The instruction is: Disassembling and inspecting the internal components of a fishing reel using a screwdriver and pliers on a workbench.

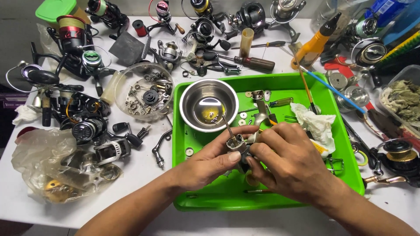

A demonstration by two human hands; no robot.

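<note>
Over a green tray [227,192] my left hand [210,161] and my right hand [288,161] hold one small metal fishing reel part [236,143] between them. A thin shaft sticks up out of it toward a steel bowl [209,105]. My left thumb and fingers pinch the part's round end. Cupped around the other side, my right hand hides most of the reel body. The bowl holds yellowish oil and a few small bits. Small washers and screws [243,116] lie on the tray beside it.
A crumpled tissue [316,123] and a small screwdriver [280,102] lie on the tray. A clear round dish of small parts [144,92] sits left of it. Several fishing reels [83,65], a plastic bag [48,161], an orange oil bottle [316,43] and hand tools crowd the white table.
</note>
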